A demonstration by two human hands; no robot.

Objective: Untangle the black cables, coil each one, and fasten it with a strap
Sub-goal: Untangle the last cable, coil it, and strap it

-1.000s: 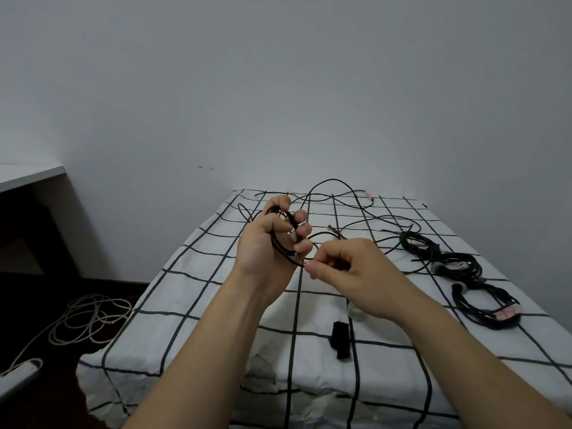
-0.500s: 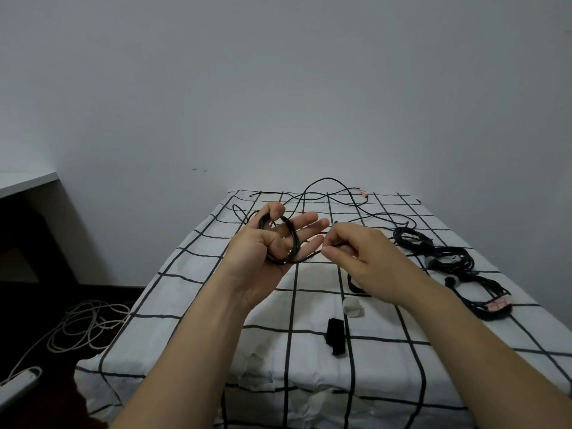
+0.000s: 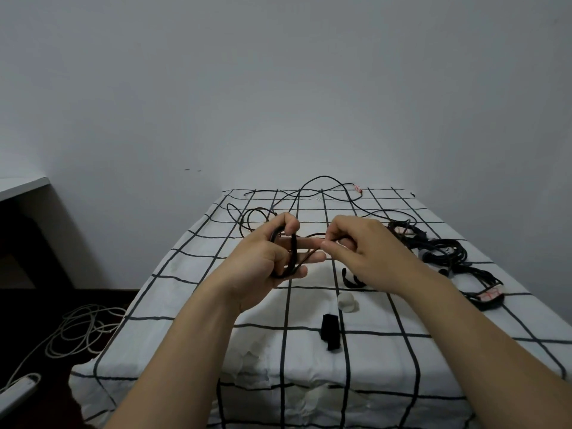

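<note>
While the left hand (image 3: 266,258) hovers above the middle of the checked cloth (image 3: 192,274), it has a small coil (image 3: 292,258) of black cable looped round its outstretched fingers, and the thumb is curled down on top of the loops, clamping them against the forefinger. Over comes the right hand (image 3: 368,252), also above the middle of the cloth, thumb and forefinger nipped together on the free strand (image 3: 312,235) that runs off the coil, fingertips almost touching the left hand's forefinger, the other fingers curled in behind. So both hands are closed on the same cable, one on the wound part, one on the tail!

Across the far end of the cloth, the loose cable (image 3: 322,178) sprawls in wide open loops, one arc lifting clear of the fabric near the far edge. On the cloth's right side sits a heap of bundled cables (image 3: 445,252), dark and thick, and nearer the right edge one bundle wears a white band (image 3: 490,295) with red marks. Near the cloth's front centre lies a black strap (image 3: 330,335), flat and on its own, and just beyond it a small white object (image 3: 347,301); what it is I cannot tell. A second strap (image 3: 349,281) curls on the cloth just under the right wrist, partly hidden.

Off the cloth's left side, down on the dark floor, a white cord (image 3: 83,329) lies in loose rings, and a pale desk top (image 3: 21,184) pokes in higher up on that side
</note>
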